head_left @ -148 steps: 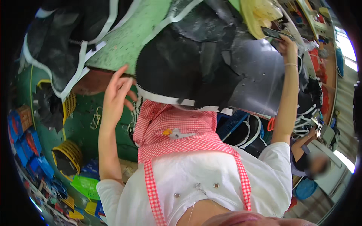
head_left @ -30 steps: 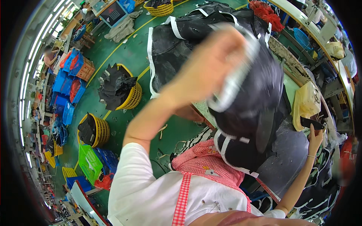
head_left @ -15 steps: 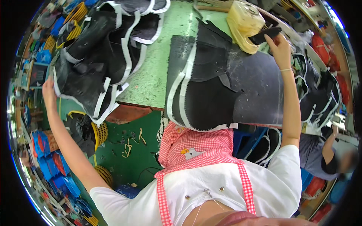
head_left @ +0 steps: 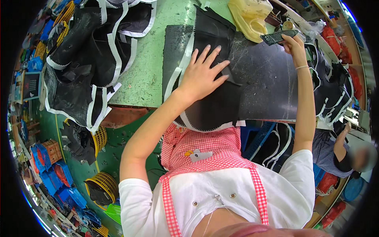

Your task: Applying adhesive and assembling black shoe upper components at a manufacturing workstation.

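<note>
Workshop setting: green-topped worktable [head_left: 146, 67] above a green floor [head_left: 114, 150] scattered with yellow baskets [head_left: 103, 185] and blue crates [head_left: 59, 177]. Item one, black fabric panel [head_left: 260, 79] with white-taped edge, lay across the table's near edge and hung over it toward the person. Left hand [head_left: 203, 73] rested flat on this panel, fingers spread apart, palm down. Right hand [head_left: 294, 41] was raised at the panel's far side, fingers clamped around a dark folding cutter [head_left: 278, 36] held just above the cloth. Item two, heap of black pieces with white strips [head_left: 90, 59], sat at the table's left end, well apart from both hands. Item three, pale yellow plastic bag [head_left: 252, 15], lay beyond the panel, near the cutter. Another person [head_left: 335, 152] sat at lower right.
</note>
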Tool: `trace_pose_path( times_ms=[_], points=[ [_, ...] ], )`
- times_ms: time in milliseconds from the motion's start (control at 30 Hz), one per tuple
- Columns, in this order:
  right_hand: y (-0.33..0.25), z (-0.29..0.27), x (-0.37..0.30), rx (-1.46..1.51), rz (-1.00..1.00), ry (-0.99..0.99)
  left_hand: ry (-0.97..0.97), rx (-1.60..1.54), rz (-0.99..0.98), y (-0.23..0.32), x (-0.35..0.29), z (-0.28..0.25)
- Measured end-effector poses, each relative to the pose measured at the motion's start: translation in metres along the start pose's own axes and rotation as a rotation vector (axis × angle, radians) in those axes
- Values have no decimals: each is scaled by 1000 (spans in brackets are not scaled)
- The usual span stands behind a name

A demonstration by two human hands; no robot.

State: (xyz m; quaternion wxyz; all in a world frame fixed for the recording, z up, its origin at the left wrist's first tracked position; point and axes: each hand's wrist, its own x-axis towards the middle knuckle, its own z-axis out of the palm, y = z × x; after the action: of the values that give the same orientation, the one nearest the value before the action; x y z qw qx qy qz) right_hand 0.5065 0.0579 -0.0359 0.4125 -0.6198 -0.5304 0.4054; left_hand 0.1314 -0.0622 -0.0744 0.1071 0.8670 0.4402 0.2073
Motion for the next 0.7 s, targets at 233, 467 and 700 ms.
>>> trace_pose_path(
  times_ms=[233,467,700],
  points=[
    [-25,52,-35,196,-130,-215,-157,-135,52,-28,-82,-28],
    [-39,168,-32,-582,-619,-68,-81,-146,20,-24,-82,-25],
    [-56,134,-32,-711,-638,-239,-41,-163,18,-27,-86,-18]
  ],
)
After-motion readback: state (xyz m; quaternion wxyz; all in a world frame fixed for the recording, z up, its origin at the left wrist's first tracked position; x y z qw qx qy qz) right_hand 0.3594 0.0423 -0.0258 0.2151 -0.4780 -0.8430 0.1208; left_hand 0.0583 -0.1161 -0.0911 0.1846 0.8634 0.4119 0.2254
